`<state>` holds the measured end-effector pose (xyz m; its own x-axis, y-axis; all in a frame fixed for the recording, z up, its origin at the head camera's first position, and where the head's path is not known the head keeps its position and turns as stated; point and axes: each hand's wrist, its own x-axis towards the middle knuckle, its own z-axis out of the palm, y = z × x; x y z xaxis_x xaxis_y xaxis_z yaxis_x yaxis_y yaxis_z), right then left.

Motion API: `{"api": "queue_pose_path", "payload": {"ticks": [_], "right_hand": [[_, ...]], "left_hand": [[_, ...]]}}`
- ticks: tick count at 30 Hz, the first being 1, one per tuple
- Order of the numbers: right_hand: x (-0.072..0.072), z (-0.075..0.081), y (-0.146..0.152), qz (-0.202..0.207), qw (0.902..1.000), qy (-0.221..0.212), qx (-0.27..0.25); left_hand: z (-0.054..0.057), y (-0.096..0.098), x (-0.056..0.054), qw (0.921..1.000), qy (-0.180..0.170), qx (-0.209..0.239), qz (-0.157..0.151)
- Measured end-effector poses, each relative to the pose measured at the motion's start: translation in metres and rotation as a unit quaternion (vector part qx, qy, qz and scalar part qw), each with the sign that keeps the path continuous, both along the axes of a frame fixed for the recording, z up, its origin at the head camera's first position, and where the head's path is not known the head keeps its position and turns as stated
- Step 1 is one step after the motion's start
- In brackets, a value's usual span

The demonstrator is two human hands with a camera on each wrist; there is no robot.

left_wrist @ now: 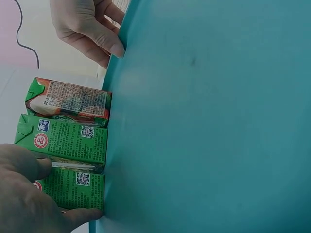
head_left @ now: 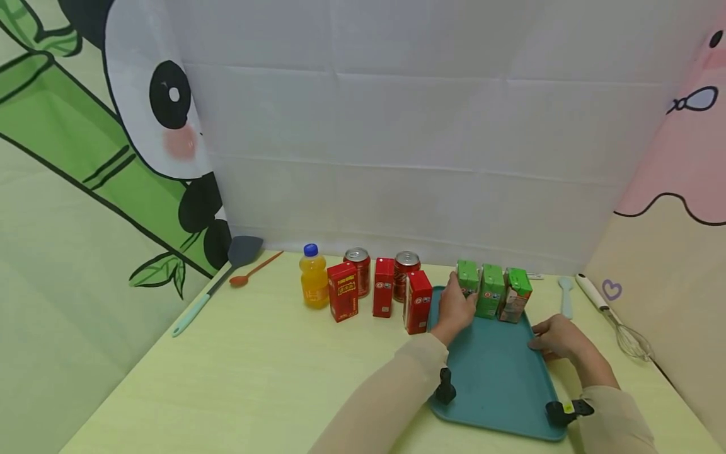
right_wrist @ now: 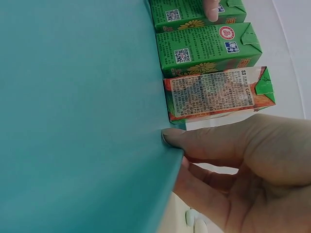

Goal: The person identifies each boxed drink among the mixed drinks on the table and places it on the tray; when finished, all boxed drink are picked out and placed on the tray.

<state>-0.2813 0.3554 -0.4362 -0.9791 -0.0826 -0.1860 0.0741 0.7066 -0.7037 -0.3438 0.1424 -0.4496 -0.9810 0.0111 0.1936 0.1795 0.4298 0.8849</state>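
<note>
Left hand (head_left: 456, 308) grips the leftmost small green drink carton (head_left: 467, 271), which stands at the far end of a rectangular teal tray (head_left: 499, 372); right hand (head_left: 560, 339) pinches the tray's right rim, thumb on top, fingers below. Just right of the gripped carton, between the two hands, stand a second green carton (head_left: 491, 290) and a green-topped red-and-white carton (head_left: 516, 296), close together. Tray's flat surface runs from the cartons back between both forearms; its near edge lies toward the person, its left edge passes under the left wrist. Left of the left hand, nearest red box-shaped carton (head_left: 418, 301) sits just beside the tray edge, so little room there; a wide stretch of pale yellow-green tabletop (head_left: 255, 378) lies left of the left forearm. Right of the right hand, a strip of tabletop holds a wire whisk with a white handle (head_left: 615, 321) and a pale blue spatula (head_left: 566, 296). Head view: left hand covers the gripped carton's lower part; cartons hide part of the tray's far rim; a thin pale item behind them is too covered to identify; both sleeves cut off at bottom. Left wrist view crops the left hand.
</note>
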Motion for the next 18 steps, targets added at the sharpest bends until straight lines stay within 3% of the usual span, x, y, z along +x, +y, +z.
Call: {"api": "queue_pose_path", "payload": {"ticks": [6, 11, 14, 18], "right_hand": [[0.0, -0.002, -0.003, 0.004, 1.0, 0.001, 0.0], [0.0, -0.003, -0.003, 0.008, 1.0, -0.002, 0.003], [0.0, -0.003, -0.001, 0.01, 0.9999, -0.003, 0.002], [-0.001, -0.003, 0.002, 0.012, 0.9999, -0.002, 0.0]], "left_hand": [[-0.004, -0.003, -0.001, 1.0, 0.004, -0.005, 0.0], [-0.003, -0.004, 0.004, 0.9997, -0.018, -0.015, 0.011], [0.003, -0.004, 0.009, 0.9992, -0.024, -0.028, 0.015], [0.016, -0.003, 0.018, 0.9992, -0.005, -0.039, 0.003]]}}
